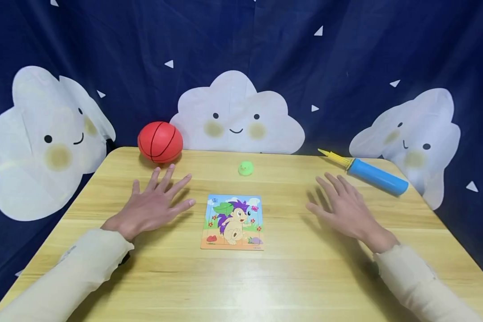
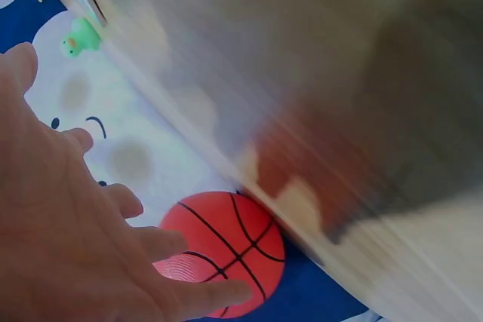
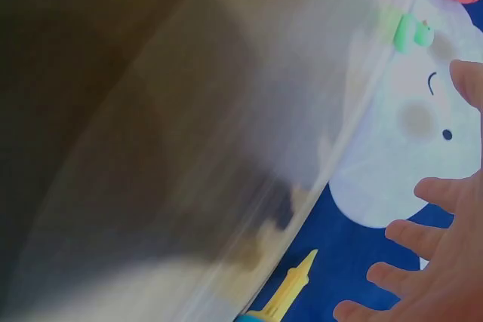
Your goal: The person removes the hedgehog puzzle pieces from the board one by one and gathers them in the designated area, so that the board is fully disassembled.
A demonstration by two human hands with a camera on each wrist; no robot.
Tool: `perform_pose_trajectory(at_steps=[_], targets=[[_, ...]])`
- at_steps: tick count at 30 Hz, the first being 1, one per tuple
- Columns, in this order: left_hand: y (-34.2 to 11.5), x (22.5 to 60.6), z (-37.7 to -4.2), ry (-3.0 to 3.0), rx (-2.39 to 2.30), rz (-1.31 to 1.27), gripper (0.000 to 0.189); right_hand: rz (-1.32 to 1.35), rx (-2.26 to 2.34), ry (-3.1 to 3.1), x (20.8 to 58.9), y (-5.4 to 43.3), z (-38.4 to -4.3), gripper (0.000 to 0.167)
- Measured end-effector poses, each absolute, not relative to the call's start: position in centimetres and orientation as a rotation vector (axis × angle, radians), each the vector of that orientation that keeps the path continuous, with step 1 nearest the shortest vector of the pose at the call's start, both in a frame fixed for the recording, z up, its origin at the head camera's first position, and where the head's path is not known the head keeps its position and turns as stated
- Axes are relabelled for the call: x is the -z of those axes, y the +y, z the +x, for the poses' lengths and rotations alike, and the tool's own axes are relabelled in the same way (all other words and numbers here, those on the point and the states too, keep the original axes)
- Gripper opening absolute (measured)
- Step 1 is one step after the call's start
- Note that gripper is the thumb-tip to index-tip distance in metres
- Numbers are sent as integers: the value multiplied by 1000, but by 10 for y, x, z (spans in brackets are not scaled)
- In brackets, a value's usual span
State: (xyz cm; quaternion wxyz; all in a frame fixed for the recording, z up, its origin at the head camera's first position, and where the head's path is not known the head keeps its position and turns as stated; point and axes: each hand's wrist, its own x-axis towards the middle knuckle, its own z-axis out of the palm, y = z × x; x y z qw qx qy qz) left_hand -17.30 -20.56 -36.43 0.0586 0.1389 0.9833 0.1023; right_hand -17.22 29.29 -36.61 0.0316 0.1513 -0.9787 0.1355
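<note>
My left hand [image 1: 150, 208] hovers over the left of the table, fingers spread and holding nothing. Just beyond its fingertips sits a red toy basketball [image 1: 160, 142] with black lines. On the right, my right hand [image 1: 346, 208] is also spread above the wood, holding nothing. Past it lies a hand pump [image 1: 376, 175] with a blue barrel and yellow nozzle. Between the hands a square picture puzzle [image 1: 233, 222] of a purple-haired hedgehog lies flat. Farther back stands a small green rubber duck [image 1: 245, 168]. The wrist views show the left hand [image 2: 83, 209] and right hand [image 3: 430, 239] with fingers extended.
A light wooden table [image 1: 177, 286] carries all of these things. Its back edge meets a dark blue curtain [image 1: 241, 40] printed with white smiling clouds and small triangles. The ball and the pump lie near the table's back corners.
</note>
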Motion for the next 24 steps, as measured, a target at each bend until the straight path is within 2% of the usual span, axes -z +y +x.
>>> perform_pose_trajectory(at_steps=[13,24], targets=[[-184,366,-180,2956,-373,593,78,579,-424,-2925,367,262,-185,86],[-164,371,-180,2868,-397,758,80,675,-396,-2904,367,233,-192,88]])
